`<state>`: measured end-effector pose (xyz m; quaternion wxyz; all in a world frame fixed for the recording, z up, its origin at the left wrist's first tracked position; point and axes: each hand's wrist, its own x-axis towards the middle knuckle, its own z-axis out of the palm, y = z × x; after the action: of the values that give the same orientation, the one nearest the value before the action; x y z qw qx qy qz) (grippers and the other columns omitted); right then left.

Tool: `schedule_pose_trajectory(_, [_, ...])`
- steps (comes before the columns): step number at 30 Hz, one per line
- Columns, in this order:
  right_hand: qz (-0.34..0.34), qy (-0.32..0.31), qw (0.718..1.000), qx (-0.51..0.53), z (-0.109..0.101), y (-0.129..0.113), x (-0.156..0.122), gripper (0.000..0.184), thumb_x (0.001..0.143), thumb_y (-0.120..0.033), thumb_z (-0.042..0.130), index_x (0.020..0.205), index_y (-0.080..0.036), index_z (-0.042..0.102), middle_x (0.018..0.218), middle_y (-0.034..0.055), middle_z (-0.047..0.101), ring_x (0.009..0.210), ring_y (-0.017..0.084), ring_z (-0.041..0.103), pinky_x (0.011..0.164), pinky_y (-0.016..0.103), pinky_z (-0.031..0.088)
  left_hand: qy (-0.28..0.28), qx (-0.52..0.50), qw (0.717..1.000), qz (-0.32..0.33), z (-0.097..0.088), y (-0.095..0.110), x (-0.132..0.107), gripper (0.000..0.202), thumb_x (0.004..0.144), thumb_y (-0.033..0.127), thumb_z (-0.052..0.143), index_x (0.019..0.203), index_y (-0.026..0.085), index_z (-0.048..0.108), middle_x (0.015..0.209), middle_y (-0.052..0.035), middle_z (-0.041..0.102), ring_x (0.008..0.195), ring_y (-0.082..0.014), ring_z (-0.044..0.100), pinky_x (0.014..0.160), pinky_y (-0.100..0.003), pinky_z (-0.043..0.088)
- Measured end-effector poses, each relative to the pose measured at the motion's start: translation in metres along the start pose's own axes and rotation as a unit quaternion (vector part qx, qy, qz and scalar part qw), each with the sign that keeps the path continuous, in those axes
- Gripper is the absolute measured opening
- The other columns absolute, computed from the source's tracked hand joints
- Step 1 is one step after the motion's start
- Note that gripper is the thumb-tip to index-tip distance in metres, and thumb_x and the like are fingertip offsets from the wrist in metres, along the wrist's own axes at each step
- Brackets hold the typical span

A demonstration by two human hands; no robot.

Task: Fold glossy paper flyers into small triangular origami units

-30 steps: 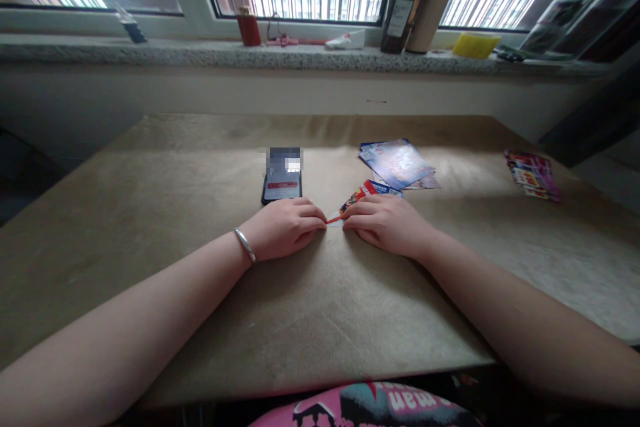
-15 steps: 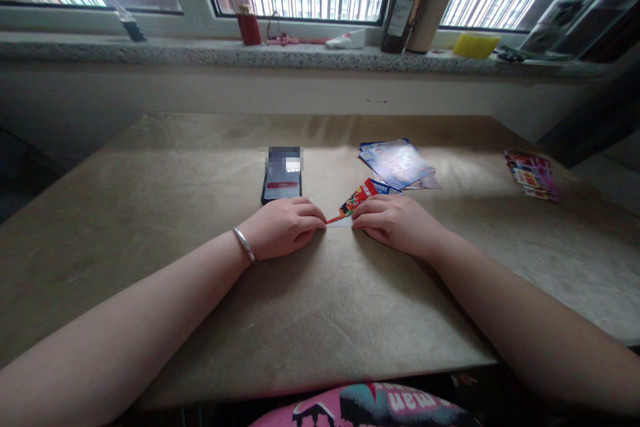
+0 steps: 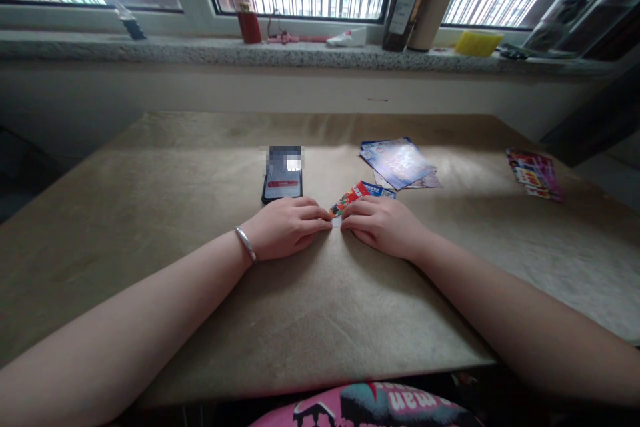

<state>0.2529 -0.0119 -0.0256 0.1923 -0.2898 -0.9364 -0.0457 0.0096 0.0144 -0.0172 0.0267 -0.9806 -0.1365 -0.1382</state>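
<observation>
Paper [image 3: 349,198], red and blue, on counter [image 3: 300,327]. Left hand [image 3: 286,228], right hand [image 3: 385,223] at near edge: fingers [image 3: 314,213] together, any pinch unclear.

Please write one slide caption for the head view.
Left hand and right hand touch a colourful printed paper on the tabletop, with a smartphone just beyond the left.

A silver bangle [image 3: 245,244] and pink printed clothing [image 3: 363,408] are worn

The printed paper [image 3: 349,198] looks smooth, the bracelet [image 3: 245,244] shiny metal.
</observation>
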Motion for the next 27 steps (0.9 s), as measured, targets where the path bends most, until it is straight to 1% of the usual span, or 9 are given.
schedule_pose_trajectory(7, [0.005,-0.004,1.000,0.007,-0.001,0.000,0.001,0.026,0.090,-0.021,0.044,0.090,-0.023,0.070,0.092,0.0052,0.068,0.090,0.018,0.056,0.080,0.033,0.043,0.020,-0.029,0.999,-0.009,0.001,0.001,0.001,0.024,0.090,0.018,0.045,0.107,0.019,0.063,0.108,-0.0073,0.066,0.097,-0.0178,0.059,0.084,-0.033,0.051])
schedule_pose_trajectory(14, [0.007,-0.007,1.000,-0.011,-0.003,0.002,-0.001,0.024,0.088,-0.021,0.046,0.086,-0.023,0.069,0.089,0.0039,0.067,0.083,0.018,0.053,0.075,0.031,0.041,0.011,-0.024,1.000,-0.011,0.001,0.001,0.002,0.025,0.090,0.017,0.044,0.107,0.017,0.062,0.109,-0.0067,0.066,0.098,-0.0186,0.057,0.085,-0.033,0.051])
schedule_pose_trajectory(20, [0.010,-0.031,0.999,-0.017,-0.009,0.004,-0.003,0.024,0.088,-0.020,0.046,0.084,-0.022,0.069,0.083,0.0045,0.066,0.079,0.017,0.054,0.072,0.030,0.040,0.015,-0.029,0.999,-0.012,0.002,0.000,0.001,0.024,0.090,0.016,0.044,0.106,0.018,0.062,0.110,-0.0063,0.065,0.098,-0.0183,0.057,0.084,-0.033,0.051])
schedule_pose_trajectory(27, [0.006,-0.039,0.999,-0.018,-0.015,0.007,-0.007,0.021,0.085,-0.018,0.048,0.082,-0.022,0.068,0.084,0.0037,0.067,0.079,0.017,0.056,0.070,0.029,0.041,0.016,-0.032,0.999,-0.007,0.002,-0.001,0.000,0.024,0.090,0.016,0.044,0.106,0.017,0.062,0.109,-0.0071,0.065,0.098,-0.0185,0.057,0.085,-0.033,0.051])
